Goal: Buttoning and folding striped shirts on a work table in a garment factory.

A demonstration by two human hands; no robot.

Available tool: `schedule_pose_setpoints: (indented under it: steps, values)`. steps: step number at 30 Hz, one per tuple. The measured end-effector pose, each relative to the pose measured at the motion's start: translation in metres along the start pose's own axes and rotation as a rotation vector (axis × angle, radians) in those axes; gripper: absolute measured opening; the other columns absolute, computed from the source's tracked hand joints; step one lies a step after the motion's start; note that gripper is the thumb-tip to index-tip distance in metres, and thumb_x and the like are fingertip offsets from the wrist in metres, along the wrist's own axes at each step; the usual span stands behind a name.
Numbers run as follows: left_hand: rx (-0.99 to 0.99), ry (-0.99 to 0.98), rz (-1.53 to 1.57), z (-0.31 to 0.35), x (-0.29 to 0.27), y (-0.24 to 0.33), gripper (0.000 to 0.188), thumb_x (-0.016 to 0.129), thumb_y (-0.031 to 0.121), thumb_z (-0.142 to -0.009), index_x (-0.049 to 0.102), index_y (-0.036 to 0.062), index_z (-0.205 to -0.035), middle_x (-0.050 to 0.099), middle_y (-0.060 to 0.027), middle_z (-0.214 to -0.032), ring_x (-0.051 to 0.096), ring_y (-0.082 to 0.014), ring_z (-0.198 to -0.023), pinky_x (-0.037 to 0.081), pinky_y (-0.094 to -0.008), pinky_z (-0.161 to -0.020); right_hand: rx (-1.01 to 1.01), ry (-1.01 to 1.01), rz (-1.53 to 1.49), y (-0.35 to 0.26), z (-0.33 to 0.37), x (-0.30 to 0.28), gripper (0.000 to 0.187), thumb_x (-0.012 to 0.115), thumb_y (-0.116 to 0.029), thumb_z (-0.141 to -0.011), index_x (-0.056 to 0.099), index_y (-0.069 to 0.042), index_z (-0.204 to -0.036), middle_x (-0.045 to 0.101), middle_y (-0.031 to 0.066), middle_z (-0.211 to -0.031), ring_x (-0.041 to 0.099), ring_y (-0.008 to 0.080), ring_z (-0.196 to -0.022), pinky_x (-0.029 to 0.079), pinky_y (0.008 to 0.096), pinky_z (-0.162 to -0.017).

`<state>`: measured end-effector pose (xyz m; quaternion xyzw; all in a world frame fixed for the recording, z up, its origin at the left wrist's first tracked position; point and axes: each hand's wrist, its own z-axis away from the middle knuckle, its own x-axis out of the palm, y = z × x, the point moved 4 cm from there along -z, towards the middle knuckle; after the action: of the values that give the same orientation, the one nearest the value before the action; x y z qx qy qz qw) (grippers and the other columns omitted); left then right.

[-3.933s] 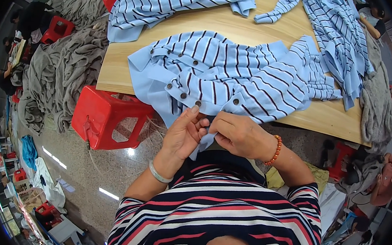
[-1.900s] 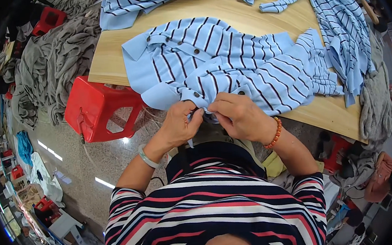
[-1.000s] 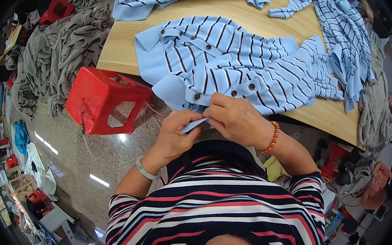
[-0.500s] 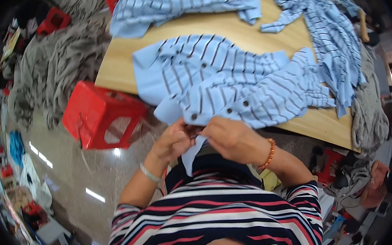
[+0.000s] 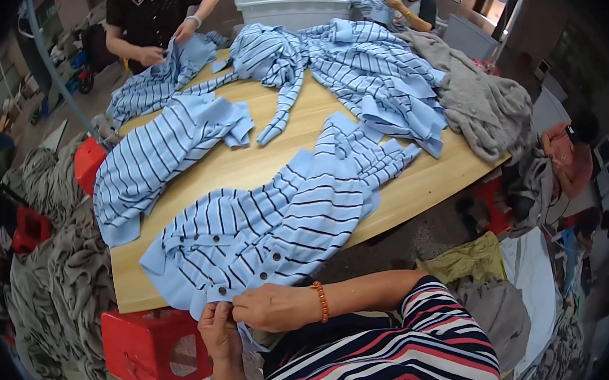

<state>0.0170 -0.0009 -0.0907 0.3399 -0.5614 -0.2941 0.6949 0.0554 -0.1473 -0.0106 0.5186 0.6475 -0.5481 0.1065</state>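
Note:
A light blue knit cardigan (image 5: 307, 215) with dark stripes and dark buttons lies across the near part of the table, its lower front edge hanging over the side towards me. My left hand (image 5: 220, 336) is closed, with thumb and fingers pinching that edge near the lowest button. Right against it, my right hand (image 5: 275, 307) is closed too, its fingertips at the same bit of fabric. Whether a small tool or thread sits between the fingers is hidden.
More striped blue garments (image 5: 164, 155) lie on the wooden table (image 5: 427, 186), with grey knitwear (image 5: 484, 94) at its right. Red stools (image 5: 152, 348) and grey piles (image 5: 65, 305) stand left. Across the table a co-worker (image 5: 159, 22) handles another garment; pale bins (image 5: 288, 7) stand behind.
The view has tilted up and turned, bringing co-workers and the table's far side into sight. Both hands remain at the cardigan's lower edge, now closer together.

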Motion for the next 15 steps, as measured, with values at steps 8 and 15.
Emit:
schedule_pose_setpoints:
  steps: [8,15]
  values:
    - [-0.205,0.177,0.175,-0.013,-0.011,-0.026,0.013,0.061,0.010,-0.092,0.059,0.0051,-0.104,0.066,-0.0032,-0.091,0.062,-0.0132,-0.084,0.049,-0.0270,-0.075,0.015,0.011,-0.012,0.007,0.007,0.003,0.010,0.060,-0.005,-0.075,0.054,0.002,-0.079,0.058,0.0175,-0.086,0.061,0.0342,-0.077,0.049,0.0411,-0.066]
    - [0.105,-0.006,-0.368,0.009,0.000,0.010,0.023,0.061,0.010,-0.093,0.064,-0.0034,-0.111,0.067,-0.0056,-0.102,0.061,-0.0104,-0.086,0.048,-0.0247,-0.077,-0.010,0.119,0.073,-0.003,0.001,-0.004,0.015,0.060,-0.005,-0.075,0.055,0.002,-0.086,0.056,0.0134,-0.082,0.059,0.0303,-0.074,0.049,0.0382,-0.067]
